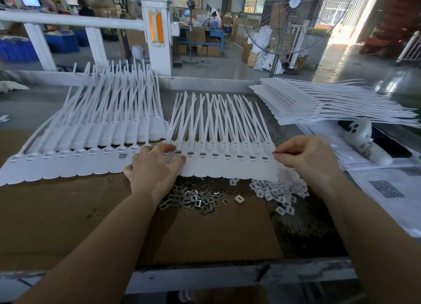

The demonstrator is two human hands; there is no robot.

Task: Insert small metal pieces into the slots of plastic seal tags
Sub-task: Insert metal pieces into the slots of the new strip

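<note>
Two strips of white plastic seal tags lie side by side on brown cardboard: a left strip (68, 162) and a right strip (227, 167) whose slots mostly show small metal pieces. My left hand (157, 167) rests flat on the tags where the strips meet, fingers spread. My right hand (307, 158) pinches one small metal piece (276, 153) just above the right end of the right strip. A heap of loose metal pieces (193, 196) lies in front of the tags, between my wrists.
A pile of small white plastic caps (278, 192) sits right of the metal heap. A stack of unfilled tag strips (319, 103) lies at the back right, above printed papers (387, 190) and a white handheld device (364, 140). A standing fan (289, 19) rises beyond the bench.
</note>
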